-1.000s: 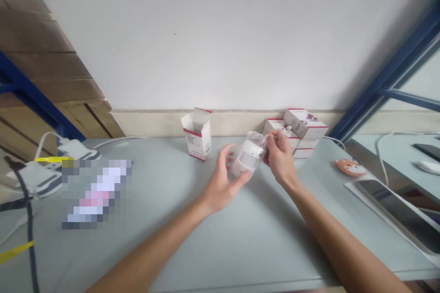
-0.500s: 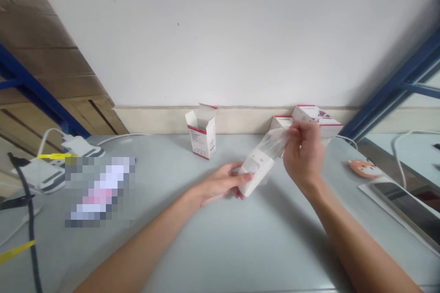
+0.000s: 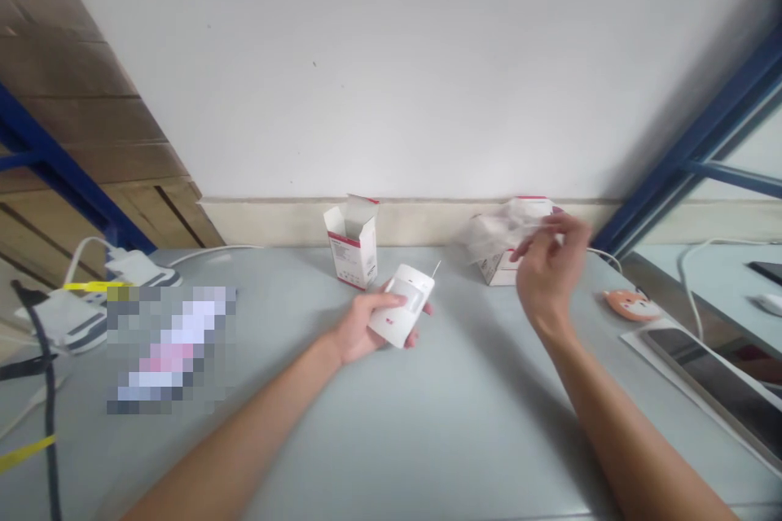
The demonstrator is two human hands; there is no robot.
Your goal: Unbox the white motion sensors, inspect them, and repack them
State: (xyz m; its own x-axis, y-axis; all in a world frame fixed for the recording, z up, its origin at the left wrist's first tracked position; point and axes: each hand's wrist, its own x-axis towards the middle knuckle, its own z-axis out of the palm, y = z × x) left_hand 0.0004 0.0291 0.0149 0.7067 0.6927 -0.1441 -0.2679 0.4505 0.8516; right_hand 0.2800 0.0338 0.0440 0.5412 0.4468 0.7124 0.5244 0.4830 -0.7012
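My left hand grips a white plastic device with a grey window and a thin antenna at its upper right corner. Clear plastic wrap, blurred by motion, hangs from the closed fingers of my right hand, apart from the device. Behind the left hand stands a white and red box with its top flaps open. Another white and red box is partly hidden behind the wrap and the right hand.
Power strips with cables and a pixelated object lie on the left of the grey table. On the right are an orange animal-face item and a dark flat device. A wall rises behind.
The plastic wrap has come off the device and moved away with my right hand. My left hand has shifted left and turned the device face up, showing its antenna.
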